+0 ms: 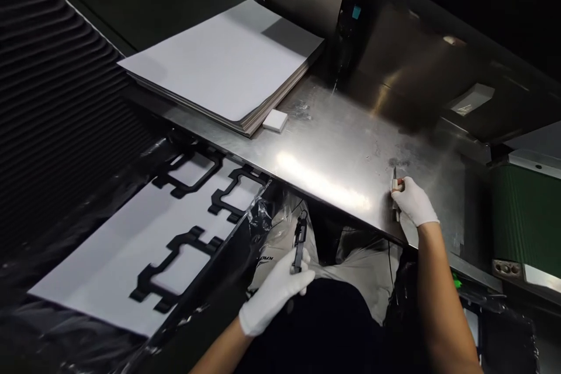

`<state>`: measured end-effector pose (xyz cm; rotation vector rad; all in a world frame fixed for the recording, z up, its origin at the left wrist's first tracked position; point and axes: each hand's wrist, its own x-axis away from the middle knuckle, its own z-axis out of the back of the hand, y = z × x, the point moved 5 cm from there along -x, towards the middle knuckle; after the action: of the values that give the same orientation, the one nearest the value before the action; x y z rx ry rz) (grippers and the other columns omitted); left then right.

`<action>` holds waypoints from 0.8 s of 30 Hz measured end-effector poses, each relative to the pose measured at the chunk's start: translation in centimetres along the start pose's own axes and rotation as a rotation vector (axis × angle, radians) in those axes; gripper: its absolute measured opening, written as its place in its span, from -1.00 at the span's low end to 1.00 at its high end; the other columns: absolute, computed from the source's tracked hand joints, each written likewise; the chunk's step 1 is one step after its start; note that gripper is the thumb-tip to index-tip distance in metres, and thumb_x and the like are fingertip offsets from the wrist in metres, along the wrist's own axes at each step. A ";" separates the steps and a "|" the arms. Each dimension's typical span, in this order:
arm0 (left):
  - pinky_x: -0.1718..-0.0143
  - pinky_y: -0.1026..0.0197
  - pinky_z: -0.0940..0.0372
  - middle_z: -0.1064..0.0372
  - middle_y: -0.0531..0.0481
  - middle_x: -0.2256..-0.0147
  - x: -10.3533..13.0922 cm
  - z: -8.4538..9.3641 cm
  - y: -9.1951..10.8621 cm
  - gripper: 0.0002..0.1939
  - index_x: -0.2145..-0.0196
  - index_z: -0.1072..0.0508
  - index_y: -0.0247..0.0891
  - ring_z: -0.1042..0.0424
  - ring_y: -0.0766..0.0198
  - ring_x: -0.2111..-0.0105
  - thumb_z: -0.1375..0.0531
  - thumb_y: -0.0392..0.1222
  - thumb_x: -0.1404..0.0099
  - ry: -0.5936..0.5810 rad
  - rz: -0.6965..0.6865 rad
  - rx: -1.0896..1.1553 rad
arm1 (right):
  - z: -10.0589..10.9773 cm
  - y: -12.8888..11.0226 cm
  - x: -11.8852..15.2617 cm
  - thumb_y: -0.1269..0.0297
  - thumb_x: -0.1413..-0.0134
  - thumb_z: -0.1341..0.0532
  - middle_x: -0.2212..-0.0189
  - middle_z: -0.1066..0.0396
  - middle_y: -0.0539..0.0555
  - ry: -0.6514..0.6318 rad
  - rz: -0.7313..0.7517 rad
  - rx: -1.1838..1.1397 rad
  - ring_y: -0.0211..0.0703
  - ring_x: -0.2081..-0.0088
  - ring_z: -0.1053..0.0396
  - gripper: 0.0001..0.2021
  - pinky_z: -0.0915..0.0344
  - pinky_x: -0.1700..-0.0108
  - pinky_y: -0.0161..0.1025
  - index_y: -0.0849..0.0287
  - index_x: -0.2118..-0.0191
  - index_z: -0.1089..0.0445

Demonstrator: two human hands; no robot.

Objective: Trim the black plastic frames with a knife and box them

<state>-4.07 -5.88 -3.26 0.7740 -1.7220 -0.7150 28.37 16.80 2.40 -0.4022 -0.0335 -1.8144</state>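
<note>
My left hand [280, 280], in a white glove, is closed on a narrow black plastic part [300, 236] held above my lap. The part looks like a black frame seen edge-on, but its full outline does not show. My right hand [412, 200], gloved with bare fingertips, rests at the metal table [337, 158]. It grips a small knife [394, 174] whose thin tip points away from me, close to a dark smudge on the tabletop. Most of the handle is hidden by the fingers.
Left of me, several black frames [175, 269] lie on a white sheet in a plastic-lined box. A stack of white sheets [228, 64] stands on the table beside a small white block [275, 121]. A dark tool [348, 17] is at the back; a green-topped conveyor [526, 216] is at right.
</note>
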 end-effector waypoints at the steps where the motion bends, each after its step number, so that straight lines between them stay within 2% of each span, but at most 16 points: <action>1: 0.31 0.11 -0.25 -0.27 0.13 0.42 -0.2 -0.3 -0.3 -0.77 0.27 -0.37 -0.10 -0.31 0.22 0.44 -0.38 -0.18 -0.22 0.021 0.011 0.017 | 0.2 0.6 0.2 0.33 -0.28 -0.26 0.19 -0.57 0.19 0.002 -0.016 0.013 0.02 0.21 -0.48 -0.72 -0.17 0.22 -0.19 0.17 -0.08 -0.46; 3: 0.33 0.13 -0.24 -0.26 0.13 0.40 -0.5 -0.8 -0.7 -0.75 0.27 -0.36 -0.11 -0.31 0.24 0.45 -0.37 -0.22 -0.18 0.033 0.024 0.043 | 0.5 1.5 1.3 0.33 -0.26 -0.24 0.23 -0.55 0.15 -0.015 0.003 -0.022 -0.01 0.25 -0.44 -0.78 -0.15 0.23 -0.19 0.16 0.00 -0.46; 5: 0.34 0.14 -0.22 -0.26 0.13 0.41 -0.5 -1.2 -0.9 -0.75 0.25 -0.36 -0.12 -0.29 0.25 0.45 -0.35 -0.22 -0.17 0.019 0.039 0.052 | 0.6 1.7 3.5 0.24 -0.33 -0.20 0.29 -0.51 0.08 -0.079 0.091 -0.164 -0.06 0.30 -0.39 -0.87 -0.17 0.24 -0.20 0.12 0.09 -0.43; 8: 0.35 0.18 -0.18 -0.20 0.15 0.41 -0.5 -1.7 -1.0 -0.76 0.26 -0.32 -0.14 -0.22 0.28 0.43 -0.32 -0.23 -0.17 -0.030 0.041 0.022 | 0.2 0.5 8.7 0.01 -0.49 -0.10 0.29 -0.49 0.02 -0.279 0.230 -0.411 -0.08 0.29 -0.38 -0.73 -0.24 0.21 -0.21 0.08 0.12 -0.37; 10: 0.36 0.19 -0.13 -0.15 0.17 0.41 -0.5 -2.0 -0.9 -0.77 0.29 -0.29 -0.15 -0.15 0.29 0.42 -0.28 -0.25 -0.16 -0.073 0.031 -0.033 | -1.1 -1.2 12.8 -0.10 -0.55 -0.06 0.26 -0.48 0.01 -0.488 0.308 -0.478 -0.09 0.27 -0.40 -0.66 -0.27 0.21 -0.22 0.07 0.08 -0.34; 12: 0.35 0.20 -0.10 -0.15 0.17 0.41 -0.7 -2.3 -0.9 -0.80 0.30 -0.27 -0.16 -0.12 0.29 0.41 -0.24 -0.25 -0.14 -0.114 0.017 -0.074 | -3.5 -3.5 16.8 -0.13 -0.58 -0.02 0.27 -0.46 0.00 -0.736 0.443 -0.488 -0.12 0.29 -0.38 -0.64 -0.26 0.23 -0.24 0.05 0.03 -0.33; 14: 0.33 0.19 -0.10 -0.18 0.15 0.40 -1.0 -2.6 -1.1 -0.82 0.32 -0.29 -0.16 -0.12 0.27 0.38 -0.21 -0.25 -0.09 -0.142 0.003 -0.091 | -6.1 -5.3 19.8 -0.11 -0.60 0.01 0.28 -0.45 -0.01 -0.883 0.580 -0.485 -0.13 0.31 -0.36 -0.63 -0.24 0.23 -0.24 0.05 0.04 -0.34; 16: 0.31 0.17 -0.09 -0.18 0.13 0.41 -1.2 -2.7 -1.4 -0.82 0.35 -0.29 -0.16 -0.12 0.25 0.36 -0.19 -0.26 -0.04 -0.140 0.002 -0.107 | -8.6 -6.3 21.2 -0.07 -0.62 0.03 0.29 -0.45 0.00 -0.850 0.612 -0.488 -0.12 0.29 -0.38 -0.61 -0.22 0.20 -0.23 0.07 0.11 -0.36; 19: 0.30 0.16 -0.08 -0.17 0.12 0.42 -1.2 -2.7 -2.0 -0.81 0.37 -0.29 -0.16 -0.11 0.23 0.35 -0.17 -0.27 0.01 -0.113 0.010 -0.134 | -11.4 -6.2 21.6 -0.01 -0.62 0.04 0.32 -0.46 0.01 -0.693 0.493 -0.480 -0.12 0.29 -0.40 -0.60 -0.18 0.21 -0.24 0.07 0.23 -0.32; 24: 0.28 0.17 -0.14 -0.21 0.12 0.41 -1.2 -2.9 -2.6 -0.83 0.36 -0.32 -0.17 -0.14 0.24 0.36 -0.20 -0.23 -0.02 -0.112 0.021 -0.133 | -13.6 -6.1 22.7 0.11 -0.58 -0.01 0.37 -0.50 0.01 -0.659 0.407 -0.353 -0.14 0.34 -0.40 -0.65 -0.02 0.29 -0.22 0.09 0.25 -0.39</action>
<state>-0.63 -6.82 -5.24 0.6329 -1.7606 -0.8635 14.07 -5.76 -2.67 -1.1591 -0.0824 -1.2223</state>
